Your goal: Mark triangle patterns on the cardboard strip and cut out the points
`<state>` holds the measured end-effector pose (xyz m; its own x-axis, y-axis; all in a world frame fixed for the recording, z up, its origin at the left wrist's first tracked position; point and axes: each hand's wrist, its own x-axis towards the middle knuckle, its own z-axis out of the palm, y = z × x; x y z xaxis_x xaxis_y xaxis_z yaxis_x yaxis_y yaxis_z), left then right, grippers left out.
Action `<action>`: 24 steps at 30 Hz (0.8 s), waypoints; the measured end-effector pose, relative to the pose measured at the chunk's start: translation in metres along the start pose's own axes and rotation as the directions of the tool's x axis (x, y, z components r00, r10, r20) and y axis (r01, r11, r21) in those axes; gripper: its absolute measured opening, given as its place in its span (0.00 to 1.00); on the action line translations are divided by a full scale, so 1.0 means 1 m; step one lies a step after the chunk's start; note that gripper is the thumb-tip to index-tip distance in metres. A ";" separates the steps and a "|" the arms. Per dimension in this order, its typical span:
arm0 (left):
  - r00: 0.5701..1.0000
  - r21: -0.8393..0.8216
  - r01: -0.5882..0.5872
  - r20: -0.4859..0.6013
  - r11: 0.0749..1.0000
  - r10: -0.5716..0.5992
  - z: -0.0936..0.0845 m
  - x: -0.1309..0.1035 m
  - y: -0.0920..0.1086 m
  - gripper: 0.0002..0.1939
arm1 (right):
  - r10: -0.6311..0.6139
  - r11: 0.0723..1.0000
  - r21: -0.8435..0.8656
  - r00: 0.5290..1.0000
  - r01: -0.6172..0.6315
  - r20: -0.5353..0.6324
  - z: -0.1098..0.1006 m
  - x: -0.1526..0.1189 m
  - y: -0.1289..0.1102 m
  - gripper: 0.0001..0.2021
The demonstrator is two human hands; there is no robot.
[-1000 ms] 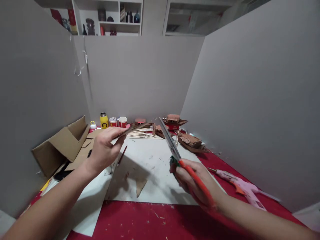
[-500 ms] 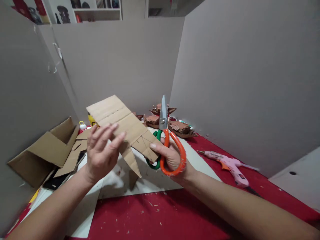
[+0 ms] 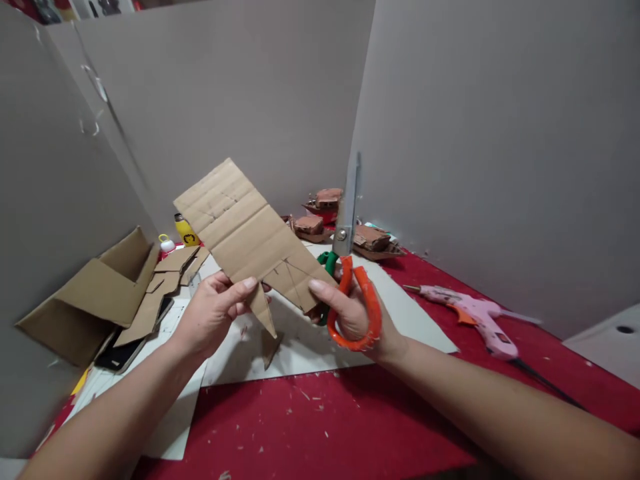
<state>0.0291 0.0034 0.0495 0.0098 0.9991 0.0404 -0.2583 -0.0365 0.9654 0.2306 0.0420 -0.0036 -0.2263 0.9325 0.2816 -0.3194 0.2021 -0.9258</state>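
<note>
Both my hands hold a flat piece of cardboard [image 3: 245, 230] tilted above the table. My left hand [image 3: 213, 310] pinches its lower edge, thumb on top, beside a pointed strip that hangs down. Over the lower right corner lies the thumb of my right hand [image 3: 357, 310]. That same hand also carries scissors [image 3: 353, 267] with one orange and one green handle, the blades pointing up and away from the cardboard. Pencil lines mark the cardboard near my right thumb and at its far end. A small cardboard scrap [image 3: 271, 348] lies below on white paper.
Small brown model boats [image 3: 373, 241] stand at the back. A pink glue gun [image 3: 475, 317] lies on the red tablecloth [image 3: 310, 427] at right. To the left are a cardboard box [image 3: 95, 300], cardboard offcuts [image 3: 145, 320], a phone [image 3: 120, 353] and a yellow bottle [image 3: 185, 230]. Grey panels surround the table.
My left hand has gone from open fingers over the cardboard to a pinch on its lower edge. The scissors have shifted slightly right, and the view has tilted down.
</note>
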 end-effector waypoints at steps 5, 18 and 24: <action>0.984 -0.030 -0.132 -0.125 0.991 0.127 -0.011 0.006 0.019 0.15 | 0.052 0.994 0.091 0.997 -0.058 0.061 -0.011 0.002 -0.008 0.24; 0.917 -0.066 -0.335 -0.251 0.940 0.310 -0.030 0.000 0.056 0.13 | 0.260 0.847 -0.520 0.770 0.109 0.583 -0.014 -0.025 -0.002 0.22; 0.956 -0.117 -0.248 -0.192 0.962 0.223 -0.027 -0.003 0.051 0.12 | 0.216 0.774 -0.601 0.806 0.203 0.551 -0.008 -0.008 -0.006 0.23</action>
<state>-0.0100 -0.0007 0.0917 -0.2340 0.9505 0.2045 -0.3642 -0.2807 0.8880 0.2422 0.0361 -0.0022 -0.7582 0.6307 0.1656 0.2597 0.5250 -0.8105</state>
